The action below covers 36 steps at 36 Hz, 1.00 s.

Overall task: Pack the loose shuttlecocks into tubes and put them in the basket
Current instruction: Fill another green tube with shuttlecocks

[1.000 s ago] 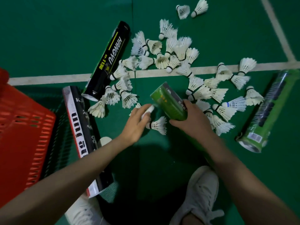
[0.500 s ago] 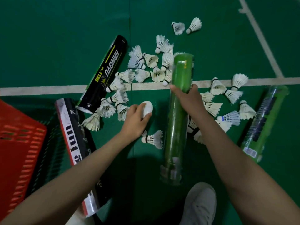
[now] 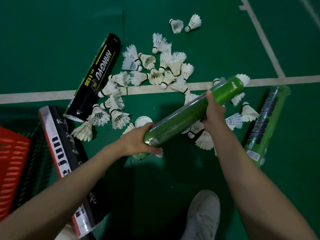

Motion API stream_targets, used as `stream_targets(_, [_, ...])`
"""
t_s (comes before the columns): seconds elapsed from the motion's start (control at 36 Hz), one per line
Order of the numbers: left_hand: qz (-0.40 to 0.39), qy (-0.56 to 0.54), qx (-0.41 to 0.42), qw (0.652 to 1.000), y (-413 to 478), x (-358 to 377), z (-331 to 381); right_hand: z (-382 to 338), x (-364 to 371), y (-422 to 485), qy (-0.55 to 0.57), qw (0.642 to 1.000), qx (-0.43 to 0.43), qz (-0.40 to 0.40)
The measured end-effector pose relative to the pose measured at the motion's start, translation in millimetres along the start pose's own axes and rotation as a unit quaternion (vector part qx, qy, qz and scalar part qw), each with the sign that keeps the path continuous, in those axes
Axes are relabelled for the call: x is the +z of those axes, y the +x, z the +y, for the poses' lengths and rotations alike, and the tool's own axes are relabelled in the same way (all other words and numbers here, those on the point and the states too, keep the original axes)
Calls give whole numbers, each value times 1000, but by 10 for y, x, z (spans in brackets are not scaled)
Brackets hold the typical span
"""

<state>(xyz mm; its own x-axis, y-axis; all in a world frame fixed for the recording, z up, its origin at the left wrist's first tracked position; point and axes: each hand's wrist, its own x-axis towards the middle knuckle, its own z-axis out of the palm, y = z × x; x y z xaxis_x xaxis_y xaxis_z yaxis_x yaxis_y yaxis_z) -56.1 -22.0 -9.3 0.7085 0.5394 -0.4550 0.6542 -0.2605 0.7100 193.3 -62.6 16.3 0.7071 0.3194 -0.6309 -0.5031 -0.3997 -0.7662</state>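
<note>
At centre: green tube [image 3: 181,117] held slanted, low end 7 o'clock, far end 2 o'clock. Left grip [image 3: 136,144] wraps low end; right grip [image 3: 214,113] clasps upper part. Loose shuttlecocks [image 3: 155,73] scattered 12 o'clock (some under tube). White cap [image 3: 143,120] on floor [image 3: 52,40] beside left grip. Red basket [image 3: 12,161] 9 o'clock; second green tube [image 3: 266,125] 3 o'clock.

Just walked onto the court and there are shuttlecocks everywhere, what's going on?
A person holds a green tube tilted above the court floor: the left hand grips its near end, the right hand its upper part. Loose shuttlecocks lie scattered around, beside a black HANGYU tube and a second green tube. The red basket sits at the left.
</note>
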Motion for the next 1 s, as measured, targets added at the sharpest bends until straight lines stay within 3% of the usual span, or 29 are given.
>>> stream_targets(0.11, [69,104,20,992,62,-35,-8,64,-90,-18,41,999,0,28])
stream_targets(0.22, [114,210,42,970,200,17,94,250,-186,-261,-137,976,-156,69])
stream_targets(0.28, [129,226,60,964,268,29,153,367,-229,-433,-267,924,-265,70])
stream_targets(0.33, [133,237,82,959,315,37,198,465,-267,-541,-391,842,-367,57])
stream_targets(0.39, [131,242,92,957,341,76,239,524,-299,-586,-471,778,-415,28])
stream_targets(0.53, [121,211,92,966,338,217,348,509,-375,-629,-580,711,-393,-56])
stream_targets(0.61, [110,200,115,967,357,209,432,454,-480,-591,-682,612,-393,-80])
stream_targets(0.67, [111,214,155,958,380,200,514,402,-534,-588,-716,573,-394,-67])
stream_targets(0.81, [91,276,183,939,528,265,762,260,-626,-605,-758,553,-342,-45])
stream_targets(0.89, [63,309,194,929,656,418,779,265,-747,-562,-759,578,-295,-58])
stream_targets(1.0, [60,258,195,944,779,577,727,407,-931,-481,-740,630,-226,-69])
